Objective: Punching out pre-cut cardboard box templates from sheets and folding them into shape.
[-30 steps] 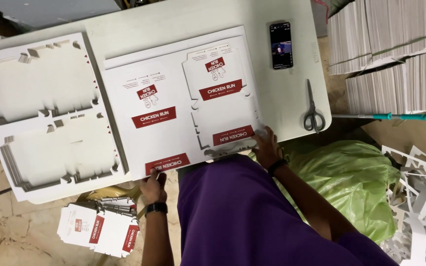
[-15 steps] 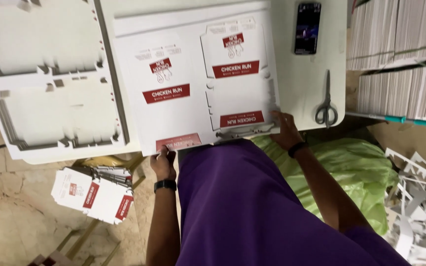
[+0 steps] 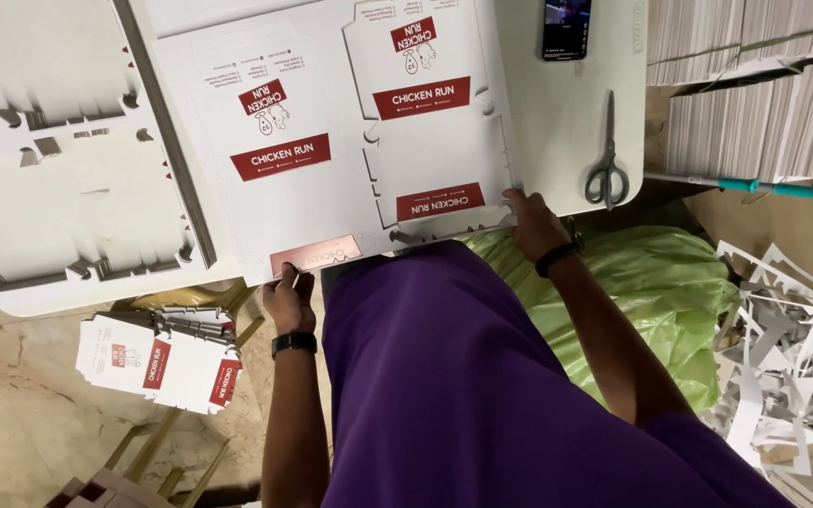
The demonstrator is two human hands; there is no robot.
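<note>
Printed cardboard sheet (image 3: 331,141), white with red bands and die-cut box outlines, lies flat on the white table (image 3: 557,141) and hangs slightly over the table's near edge, straight in front of the person. Its long axis runs left to right along that edge, so both hands meet it from below the near edge.

The left hand (image 3: 289,299) sits at the sheet's near left corner, fingers curled up against the overhanging edge just under a small reddish-brown panel; it looks pinched on the edge, though the thumb's hold underneath is hidden. The right hand (image 3: 534,226) rests at the near right corner, fingers spread flat on the sheet's edge, pressing rather than gripping. The two hands are about equally close, one at each near corner.

Towards the table's left end lies a stack of blank white die-cut sheets (image 3: 58,169), just beside the printed one. Scissors (image 3: 606,165) lie by the right edge, a phone (image 3: 566,26) nearer the far right corner. Below the table's left side, a bundle of folded printed boxes (image 3: 162,362) sits on a stool. A green plastic bag (image 3: 651,292) and white offcuts (image 3: 783,367) lie to the right.
</note>
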